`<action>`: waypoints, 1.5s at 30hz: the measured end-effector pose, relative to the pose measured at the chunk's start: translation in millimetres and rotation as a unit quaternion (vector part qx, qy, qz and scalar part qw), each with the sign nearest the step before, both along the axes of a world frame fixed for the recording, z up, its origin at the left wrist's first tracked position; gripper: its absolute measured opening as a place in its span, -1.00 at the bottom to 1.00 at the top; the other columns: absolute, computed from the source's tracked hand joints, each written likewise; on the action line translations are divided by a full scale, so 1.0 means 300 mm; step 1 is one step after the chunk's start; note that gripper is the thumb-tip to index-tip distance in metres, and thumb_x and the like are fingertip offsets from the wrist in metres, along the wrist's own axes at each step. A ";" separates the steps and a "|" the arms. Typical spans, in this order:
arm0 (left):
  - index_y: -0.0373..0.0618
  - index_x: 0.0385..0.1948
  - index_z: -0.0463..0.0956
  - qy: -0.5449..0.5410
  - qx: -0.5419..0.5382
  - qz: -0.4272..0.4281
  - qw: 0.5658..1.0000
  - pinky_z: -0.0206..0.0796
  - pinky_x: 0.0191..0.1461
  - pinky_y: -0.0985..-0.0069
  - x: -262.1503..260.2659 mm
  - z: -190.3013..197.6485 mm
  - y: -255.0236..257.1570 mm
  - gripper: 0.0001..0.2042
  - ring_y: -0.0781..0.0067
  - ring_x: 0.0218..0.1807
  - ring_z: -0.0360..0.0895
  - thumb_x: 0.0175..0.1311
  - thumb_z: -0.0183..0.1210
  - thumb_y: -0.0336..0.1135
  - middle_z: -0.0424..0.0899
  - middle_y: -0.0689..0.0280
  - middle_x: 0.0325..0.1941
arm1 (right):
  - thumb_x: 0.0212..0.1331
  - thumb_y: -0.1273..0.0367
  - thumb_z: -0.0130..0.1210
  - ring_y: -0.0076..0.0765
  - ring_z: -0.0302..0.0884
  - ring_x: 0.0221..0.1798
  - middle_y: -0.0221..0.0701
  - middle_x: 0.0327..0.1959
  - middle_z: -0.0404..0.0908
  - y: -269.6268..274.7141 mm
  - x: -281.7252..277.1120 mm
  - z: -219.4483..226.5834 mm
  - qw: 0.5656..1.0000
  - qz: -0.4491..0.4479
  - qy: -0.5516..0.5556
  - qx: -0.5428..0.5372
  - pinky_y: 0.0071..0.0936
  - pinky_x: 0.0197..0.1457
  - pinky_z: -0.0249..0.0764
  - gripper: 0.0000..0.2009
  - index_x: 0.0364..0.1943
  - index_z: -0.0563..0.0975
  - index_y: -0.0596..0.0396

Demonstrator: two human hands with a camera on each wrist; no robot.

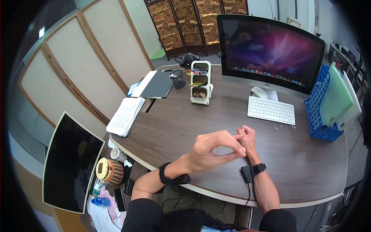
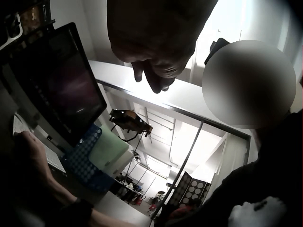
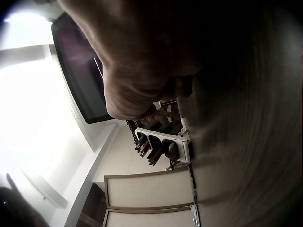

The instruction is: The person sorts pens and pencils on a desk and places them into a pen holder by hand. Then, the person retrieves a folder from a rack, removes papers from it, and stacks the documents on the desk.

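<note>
My left hand (image 1: 212, 150) is raised above the desk (image 1: 174, 131), thumb and fingers bent into a ring with tips meeting; nothing shows between them. In the head view those tips overlap the right wrist. In the left wrist view the left hand (image 2: 154, 52) is dark, several fingertips pointing down. My right hand (image 1: 247, 137) is curled into a fist close over the desk, in front of the keyboard (image 1: 271, 110). From the right wrist, the right hand (image 3: 137, 80) shows folded fingers and no held thing. Both wrists wear black bands.
A black box with a cable (image 1: 246, 174) lies beside the right forearm. Behind the keyboard stand a mouse (image 1: 259, 92) and a monitor (image 1: 270, 54). A blue file rack (image 1: 326, 131) is at right; a pen organizer (image 1: 201, 101) and paper stack (image 1: 125, 116) are at left.
</note>
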State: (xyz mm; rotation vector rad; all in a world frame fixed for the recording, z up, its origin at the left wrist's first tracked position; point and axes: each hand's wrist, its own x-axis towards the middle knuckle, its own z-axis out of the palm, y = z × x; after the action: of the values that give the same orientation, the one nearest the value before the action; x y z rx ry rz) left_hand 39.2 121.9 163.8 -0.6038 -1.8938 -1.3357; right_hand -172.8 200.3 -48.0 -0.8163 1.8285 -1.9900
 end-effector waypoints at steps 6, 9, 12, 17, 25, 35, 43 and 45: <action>-0.25 -0.10 0.79 -0.185 0.003 0.091 0.978 0.67 0.37 0.36 -0.124 -0.237 -0.110 -0.85 0.50 -0.05 0.79 0.34 0.46 -0.58 0.82 0.25 -0.11 | 0.39 0.43 0.25 -0.69 0.01 -0.43 -0.69 -0.57 0.10 0.003 -0.001 -0.010 1.000 0.006 -0.002 -0.022 -0.44 -0.42 0.01 -0.53 -0.59 0.17 -0.01; -0.25 -0.09 0.79 -0.305 0.125 0.105 0.938 0.62 0.04 0.57 -0.185 -0.342 -0.194 -0.87 0.62 -0.13 0.72 0.46 0.42 -0.43 0.82 0.33 -0.14 | 0.38 0.43 0.25 -0.68 0.00 -0.43 -0.69 -0.58 0.10 0.006 0.001 0.001 1.000 -0.001 0.005 -0.003 -0.44 -0.41 0.01 -0.53 -0.59 0.17 -0.01; -0.25 -0.10 0.78 -0.348 0.147 0.112 0.919 0.53 -0.08 0.61 -0.228 -0.434 -0.294 -0.83 0.66 -0.20 0.66 0.49 0.42 -0.33 0.80 0.37 -0.20 | 0.40 0.44 0.24 -0.73 0.02 -0.49 -0.71 -0.60 0.14 0.000 -0.003 -0.010 1.000 -0.003 0.014 -0.007 -0.49 -0.47 0.02 -0.53 -0.60 0.18 -0.05; -0.23 -0.13 0.75 -0.375 0.199 0.083 0.902 0.51 -0.07 0.58 -0.268 -0.543 -0.407 -0.75 0.68 -0.26 0.59 0.60 0.34 -0.19 0.68 0.44 -0.32 | 0.43 0.45 0.23 -0.77 0.03 -0.55 -0.74 -0.62 0.17 0.003 -0.001 -0.001 0.999 -0.006 0.031 -0.011 -0.54 -0.52 0.00 -0.52 -0.61 0.20 -0.08; -0.14 -0.31 0.62 -0.425 0.162 0.046 0.890 0.39 -0.13 0.60 -0.281 -0.622 -0.489 -0.66 0.74 -0.33 0.40 0.65 0.27 -0.08 0.59 0.51 -0.39 | 0.43 0.46 0.23 -0.77 0.01 -0.53 -0.75 -0.61 0.15 0.007 0.010 0.026 0.999 -0.001 0.037 0.002 -0.53 -0.49 -0.02 -0.50 -0.60 0.16 -0.09; -0.06 -0.33 0.47 -0.417 0.108 0.040 0.902 0.27 -0.17 0.61 -0.229 -0.616 -0.485 -0.71 0.75 -0.29 0.37 0.60 0.34 -0.17 0.48 0.56 -0.39 | 0.41 0.46 0.24 -0.70 -0.03 -0.44 -0.70 -0.59 0.10 0.012 0.020 0.054 0.998 0.006 -0.017 0.057 -0.46 -0.41 0.00 -0.50 -0.59 0.13 -0.06; -0.04 -0.44 0.25 -0.370 0.025 0.133 0.919 0.12 -0.33 0.50 -0.214 -0.588 -0.467 -0.60 0.66 -0.39 0.17 0.53 0.34 -0.30 0.26 0.54 -0.50 | 0.41 0.44 0.24 -0.70 -0.04 -0.44 -0.72 -0.58 0.08 0.019 0.025 0.063 0.998 -0.005 -0.026 0.063 -0.46 -0.42 -0.01 -0.50 -0.59 0.13 -0.06; -0.05 -0.44 0.24 -0.373 0.013 0.142 0.917 0.12 -0.32 0.50 -0.216 -0.593 -0.470 -0.60 0.65 -0.39 0.17 0.53 0.34 -0.31 0.25 0.53 -0.50 | 0.40 0.45 0.24 -0.70 -0.05 -0.44 -0.72 -0.57 0.07 0.018 0.025 0.061 0.999 0.002 -0.020 0.046 -0.46 -0.42 -0.02 -0.49 -0.59 0.13 -0.06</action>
State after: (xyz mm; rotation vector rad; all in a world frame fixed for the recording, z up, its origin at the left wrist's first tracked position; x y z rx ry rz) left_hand -25.7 -19.2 -14.1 0.2554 -2.4256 -1.5093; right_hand -165.3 205.7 -29.6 -0.7466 1.8804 -1.8898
